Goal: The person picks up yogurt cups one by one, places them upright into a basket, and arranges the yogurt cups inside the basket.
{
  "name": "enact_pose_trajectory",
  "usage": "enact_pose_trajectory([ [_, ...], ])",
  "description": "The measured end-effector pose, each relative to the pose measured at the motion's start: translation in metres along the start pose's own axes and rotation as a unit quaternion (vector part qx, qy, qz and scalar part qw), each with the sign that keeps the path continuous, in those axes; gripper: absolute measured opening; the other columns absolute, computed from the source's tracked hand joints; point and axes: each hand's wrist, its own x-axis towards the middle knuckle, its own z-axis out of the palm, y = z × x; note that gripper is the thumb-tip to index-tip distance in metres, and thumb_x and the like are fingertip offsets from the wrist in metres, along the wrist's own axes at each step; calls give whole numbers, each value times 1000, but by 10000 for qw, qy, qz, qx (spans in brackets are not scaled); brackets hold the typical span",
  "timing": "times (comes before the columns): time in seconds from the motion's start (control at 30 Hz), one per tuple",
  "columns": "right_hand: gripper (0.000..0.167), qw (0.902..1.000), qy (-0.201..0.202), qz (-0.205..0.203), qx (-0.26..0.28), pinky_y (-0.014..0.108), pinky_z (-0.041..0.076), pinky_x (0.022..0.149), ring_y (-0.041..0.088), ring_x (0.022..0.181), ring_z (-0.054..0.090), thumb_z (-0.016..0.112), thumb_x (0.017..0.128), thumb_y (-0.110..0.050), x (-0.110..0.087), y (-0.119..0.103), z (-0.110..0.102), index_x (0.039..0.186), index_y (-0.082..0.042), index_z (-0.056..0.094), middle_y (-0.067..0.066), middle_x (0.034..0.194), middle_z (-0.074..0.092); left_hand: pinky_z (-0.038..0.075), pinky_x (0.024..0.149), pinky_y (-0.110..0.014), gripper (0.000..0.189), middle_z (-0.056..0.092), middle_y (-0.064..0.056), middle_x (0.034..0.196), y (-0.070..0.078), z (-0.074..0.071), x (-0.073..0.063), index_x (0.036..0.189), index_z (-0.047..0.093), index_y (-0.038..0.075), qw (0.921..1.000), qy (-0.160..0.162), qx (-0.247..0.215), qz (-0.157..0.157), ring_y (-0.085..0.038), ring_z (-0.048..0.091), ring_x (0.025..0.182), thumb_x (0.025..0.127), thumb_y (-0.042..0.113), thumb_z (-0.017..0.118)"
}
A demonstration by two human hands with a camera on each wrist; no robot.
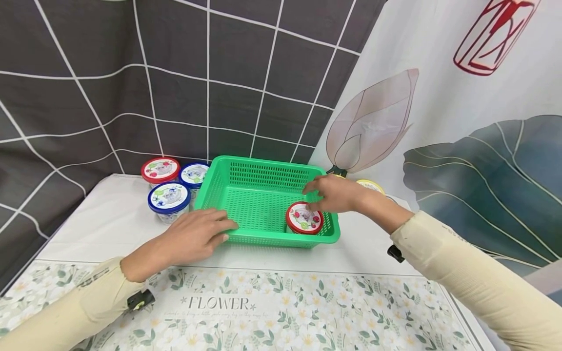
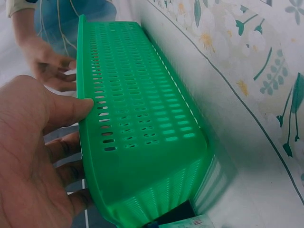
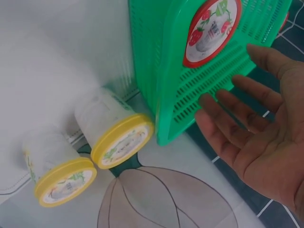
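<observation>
A cream sleeve [image 1: 478, 287] is nearest. The left hand [image 1: 193, 236] pinches the rim of the green basket [image 1: 268, 236], thumb outside, fingers inside. The right hand [image 1: 337, 193] holds nothing; its fingers are loose and a bit bent. A red-lidded tub [image 1: 304, 218] sits in the basket's front right part. Yellow-lidded tubs [image 3: 107, 114] stand beside it.

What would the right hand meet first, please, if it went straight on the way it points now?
Probably the green perforated basket, most likely its floor; depth is unclear, and the red-lidded strawberry tub close by the right hand might come first.
</observation>
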Motion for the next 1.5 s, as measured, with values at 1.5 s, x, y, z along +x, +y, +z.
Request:
enact_pose_trajectory([
  [1.5,34,9988,-15,383,303,49,68,97,25,108,80,74,105,-21,-22,39,-10,134,-3,80,12,122,83,50,75,-31,27,71,6,108,-1,1,0,130,82,20,10000,42,25,32,-12,61,94,106,13,74],
])
